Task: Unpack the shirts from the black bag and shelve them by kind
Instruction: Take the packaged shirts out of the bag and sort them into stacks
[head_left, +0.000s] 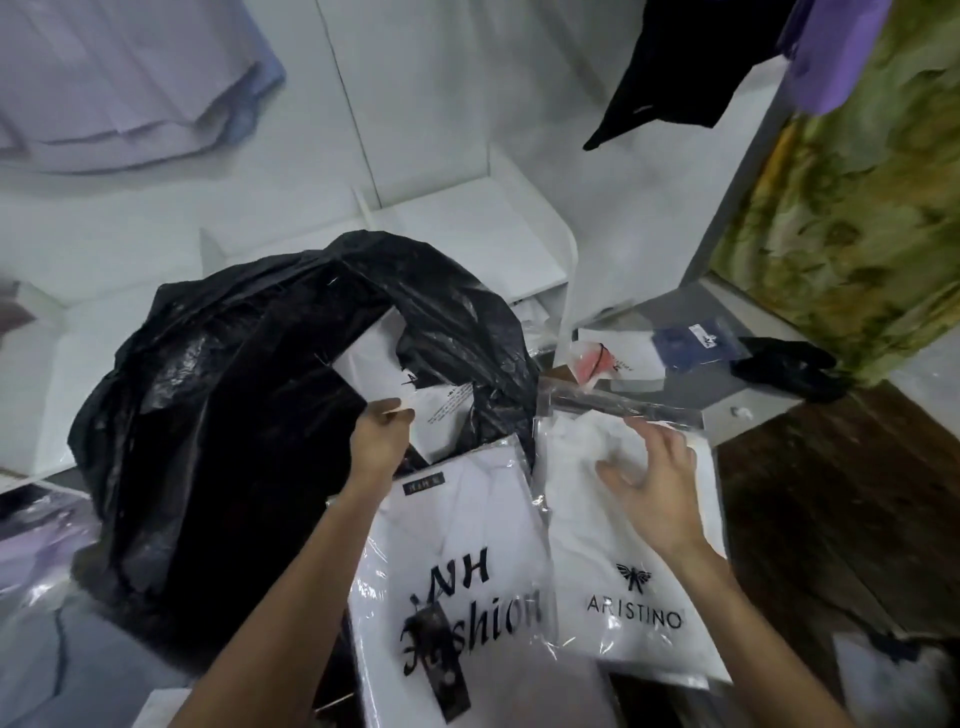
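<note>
The left hand pinches the edge of the black bag at its mouth, thumb and fingers closed on the plastic where it folds over a white packet inside. The right hand hovers with its fingers spread and relaxed over a white packed shirt, which carries the word ARISTINO and a small winged mark; whether the fingertips touch the wrapper cannot be told.

Just beside that packet, to its left and partly under the left forearm, lies a second white packed shirt with large black lettering (the letters NH and part of "fashion" can be read) and a dark tag hanging over the print. Both packets sit in clear wrappers and their edges overlap.

The bag stands open and crumpled, and more white packets show in its mouth, one with small print on it. Behind the bag are white shelves with upright dividers, and folded white goods show in a lower compartment at the right end.

Further right, on the floor, lie a small clear packet with something pink in it, a dark blue packed item and a crumpled piece of black plastic. A black garment and a purple one hang above, next to a green patterned curtain. Pale lilac shirts hang at the upper left.
</note>
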